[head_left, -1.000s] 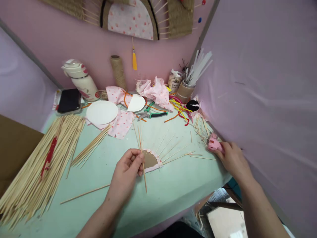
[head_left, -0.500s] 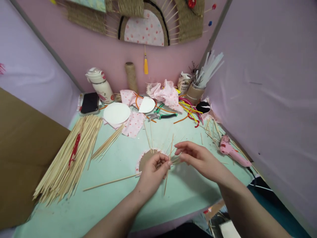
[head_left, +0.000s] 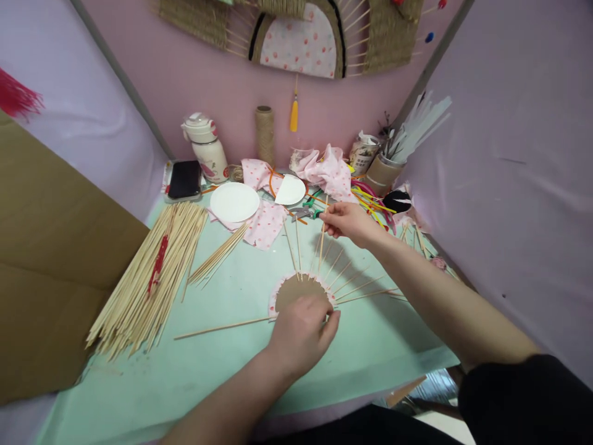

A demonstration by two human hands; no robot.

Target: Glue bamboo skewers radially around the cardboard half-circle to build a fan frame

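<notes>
A brown cardboard half-disc edged with pink dotted cloth lies on the green table, thin sticks fanning out from its curved rim. My left hand rests over its lower right part, fingers curled down; whether they hold anything is hidden. Beyond the half-disc, my right hand pinches the upper part of a bamboo stick, whose lower end reaches the curved rim. One long stick sticks out to the left from the half-disc's lower corner.
A large stick bundle and a smaller one lie left. Behind are a white oval, pliers, pink cloth, a phone, a bottle and a twine spool. Cardboard stands at the far left.
My right hand has moved forward and now grips the stick that my left hand held. My left hand has come down over the half-disc. The view has shifted slightly.
</notes>
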